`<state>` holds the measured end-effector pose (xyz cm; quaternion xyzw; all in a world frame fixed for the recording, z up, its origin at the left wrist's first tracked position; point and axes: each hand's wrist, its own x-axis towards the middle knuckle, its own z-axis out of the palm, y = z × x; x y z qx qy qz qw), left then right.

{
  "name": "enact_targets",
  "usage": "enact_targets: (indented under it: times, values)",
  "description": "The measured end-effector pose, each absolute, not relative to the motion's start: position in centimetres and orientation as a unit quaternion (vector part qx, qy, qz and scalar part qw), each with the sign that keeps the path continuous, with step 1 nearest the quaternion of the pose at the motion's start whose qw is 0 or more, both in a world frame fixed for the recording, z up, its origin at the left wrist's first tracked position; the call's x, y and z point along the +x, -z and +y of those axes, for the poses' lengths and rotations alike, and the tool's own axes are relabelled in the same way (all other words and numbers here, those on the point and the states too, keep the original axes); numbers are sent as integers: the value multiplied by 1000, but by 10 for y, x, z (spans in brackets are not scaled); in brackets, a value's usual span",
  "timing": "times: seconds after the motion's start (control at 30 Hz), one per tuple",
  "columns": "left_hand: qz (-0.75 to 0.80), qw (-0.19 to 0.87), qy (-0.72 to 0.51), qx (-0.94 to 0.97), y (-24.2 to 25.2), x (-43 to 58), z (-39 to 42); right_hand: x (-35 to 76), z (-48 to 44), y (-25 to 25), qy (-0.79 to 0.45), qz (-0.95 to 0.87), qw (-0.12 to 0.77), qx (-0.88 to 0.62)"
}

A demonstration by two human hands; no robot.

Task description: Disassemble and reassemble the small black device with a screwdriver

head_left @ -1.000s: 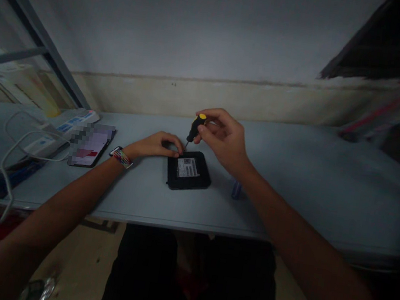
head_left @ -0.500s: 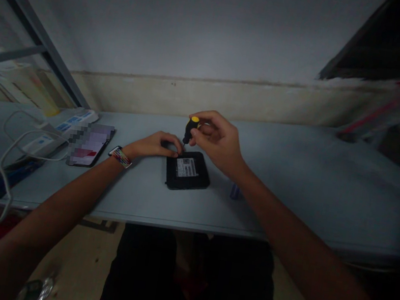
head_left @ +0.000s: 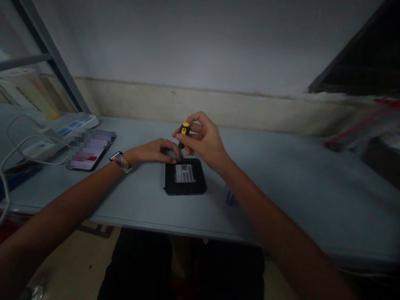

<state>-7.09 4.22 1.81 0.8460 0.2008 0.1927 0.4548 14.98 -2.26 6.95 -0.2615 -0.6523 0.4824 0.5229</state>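
The right hand is closed on the handle of a screwdriver, with thumb and fingers on opposite sides of the grip. The screwdriver's long axis stands close to upright, yellow cap uppermost, above the far-left corner of a flat black box. The box lies at about mid-depth on the worktop, between the wall-side edge and the front edge; from both hands it extends toward the front edge. The left hand is nearer to the box: its thumb appears to touch the far-left corner, and its fingers curl beside the lower end of the screwdriver. Whether these fingers grip anything cannot be determined, and the tip contact is too small to confirm. The hands are just beside each other, on opposite sides of the screwdriver. The box is nearly square with rounded corners, appears to be plastic, and carries a pale printed label on its upper face. The screwdriver handle is black with yellow inserts. The worktop surface is smooth and pale blue-grey. A small purple cylinder is located beside the right forearm; a phone with a glossy screen lies toward the left end, next to a white power strip.
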Motion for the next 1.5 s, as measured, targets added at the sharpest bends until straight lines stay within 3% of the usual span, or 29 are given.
enact_targets:
  times: [0.23, 0.47, 0.77, 1.0, 1.27, 1.5]
  values:
    - [196, 456, -202, 844, -18, -69, 41, 155, -16, -75, -504, -673, 489, -233]
    - [186, 462, -203, 843, -21, -68, 40, 155, -14, -81, -470, -658, 531, -254]
    - [183, 465, -202, 843, -15, -67, 42, 154, -16, -83, -556, -624, 499, -230]
    - [181, 461, -209, 843, -16, -65, 41, 153, -21, -80, -493, -636, 530, -268]
    - [178, 474, -212, 836, -14, -64, 43, 154, -20, -78, -527, -613, 529, -259]
    - [182, 466, -213, 839, -14, -64, 43, 153, -22, -79, -476, -632, 543, -280]
